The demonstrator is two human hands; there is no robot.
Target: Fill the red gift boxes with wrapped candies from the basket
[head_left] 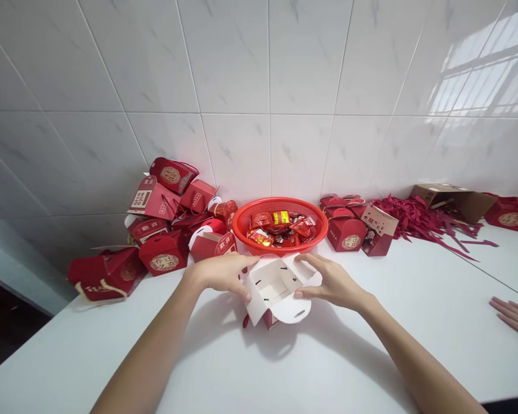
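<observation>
A small red gift box [277, 283] stands on the white table with its top flaps spread, showing a white inside with nothing in it. My left hand [225, 272] grips its left flap between thumb and fingers. On the opposite side, my right hand [330, 281] pinches the right flap, thumb on the inner face. Just behind the box sits a red plastic basket [280, 251] holding several wrapped candies [280, 227] in red and yellow wrappers. A bit of red ribbon [245, 321] shows at the box's lower left.
Several red gift boxes [164, 253] are piled at the left against the tiled wall. More boxes [347, 233] stand right of the basket, beside a heap of dark red ribbons [414, 215] and an open cardboard box [455, 201]. Another person's hand [515, 316] rests at the right edge.
</observation>
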